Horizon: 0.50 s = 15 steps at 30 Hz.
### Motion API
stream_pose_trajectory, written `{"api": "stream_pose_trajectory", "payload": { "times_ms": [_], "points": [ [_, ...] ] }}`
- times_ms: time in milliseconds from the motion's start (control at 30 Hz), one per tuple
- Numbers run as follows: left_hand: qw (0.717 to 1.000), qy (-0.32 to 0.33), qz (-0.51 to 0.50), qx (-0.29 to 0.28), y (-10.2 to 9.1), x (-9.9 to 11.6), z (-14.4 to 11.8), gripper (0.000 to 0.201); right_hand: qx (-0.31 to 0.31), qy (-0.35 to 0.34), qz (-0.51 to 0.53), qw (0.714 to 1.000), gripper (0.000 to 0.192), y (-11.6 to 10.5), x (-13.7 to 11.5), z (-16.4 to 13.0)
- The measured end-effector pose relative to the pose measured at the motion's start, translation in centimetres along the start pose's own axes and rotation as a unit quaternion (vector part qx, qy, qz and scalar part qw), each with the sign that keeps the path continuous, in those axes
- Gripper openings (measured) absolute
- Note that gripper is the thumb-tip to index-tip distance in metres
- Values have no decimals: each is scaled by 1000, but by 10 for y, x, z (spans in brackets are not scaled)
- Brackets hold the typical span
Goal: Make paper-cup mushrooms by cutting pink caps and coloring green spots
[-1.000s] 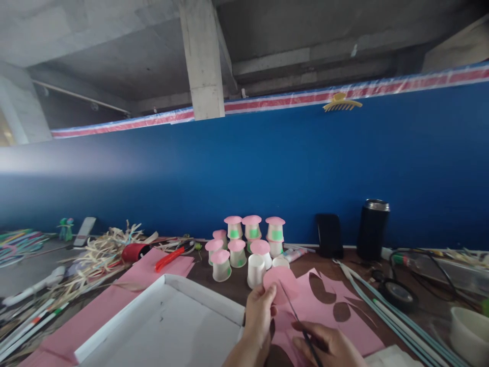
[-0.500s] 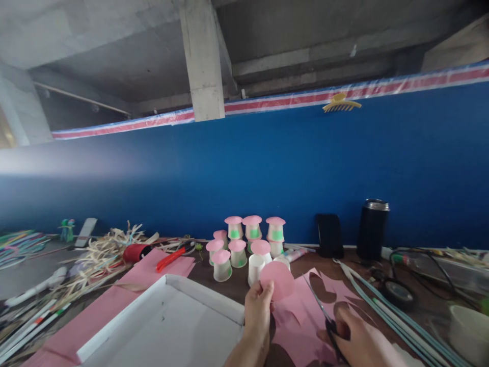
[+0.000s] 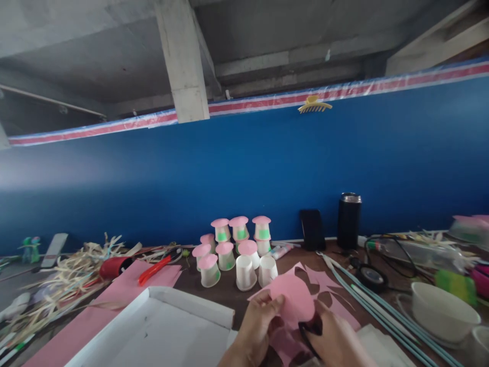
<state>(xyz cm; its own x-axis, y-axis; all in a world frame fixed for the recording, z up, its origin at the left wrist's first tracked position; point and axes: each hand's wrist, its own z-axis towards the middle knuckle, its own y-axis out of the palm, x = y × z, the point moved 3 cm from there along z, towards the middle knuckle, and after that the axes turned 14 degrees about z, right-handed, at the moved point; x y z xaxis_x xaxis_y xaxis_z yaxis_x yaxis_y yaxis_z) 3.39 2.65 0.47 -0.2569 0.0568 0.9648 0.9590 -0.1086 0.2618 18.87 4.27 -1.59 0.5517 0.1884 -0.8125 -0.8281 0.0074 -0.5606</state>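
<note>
Between its thumb and fingers my left hand (image 3: pixel 256 325) pinches a round piece of pink paper (image 3: pixel 293 299). My right hand (image 3: pixel 333 334) grips black-handled scissors (image 3: pixel 307 337) at the disc's lower right edge; their blades are mostly hidden behind the paper. Pink offcuts (image 3: pixel 342 310) with curved cutouts lie beneath and around both hands. Just beyond stand two upside-down white paper cups (image 3: pixel 245 273) with plain tops. Behind and left of them are several cups topped with pink paper discs (image 3: pixel 225 247), some stacked and bearing green patches.
A white shallow box (image 3: pixel 191 297) lies at front left, on pink paper (image 3: pixel 110 311). A red tool (image 3: pixel 154 270) and pale strips (image 3: pixel 89 262) lie farther left. On the right are a phone (image 3: pixel 312 229), a black bottle (image 3: pixel 349 221), blue-grey strips (image 3: pixel 367 293) and a white bowl (image 3: pixel 443 313).
The scissors in my right hand have moved left and up to the pink disc. The disc has come lower and nearer, baring the plain cup behind it. The view has turned rightward.
</note>
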Motion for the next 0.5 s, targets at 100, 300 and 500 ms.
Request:
{"api": "stream_pose_trajectory", "payload": {
  "times_ms": [100,300,500],
  "points": [
    [998,-12,54,15,-1,-5,2,40,-9,-1,10,1000,33,1,-6,-3],
    [980,14,195,27,-12,-10,11,47,-5,-14,-38,999,34,-3,-22,-12],
    [932,64,349,74,-14,-10,11,45,-39,-23,-93,995,20,0,-34,-22]
  ]
}}
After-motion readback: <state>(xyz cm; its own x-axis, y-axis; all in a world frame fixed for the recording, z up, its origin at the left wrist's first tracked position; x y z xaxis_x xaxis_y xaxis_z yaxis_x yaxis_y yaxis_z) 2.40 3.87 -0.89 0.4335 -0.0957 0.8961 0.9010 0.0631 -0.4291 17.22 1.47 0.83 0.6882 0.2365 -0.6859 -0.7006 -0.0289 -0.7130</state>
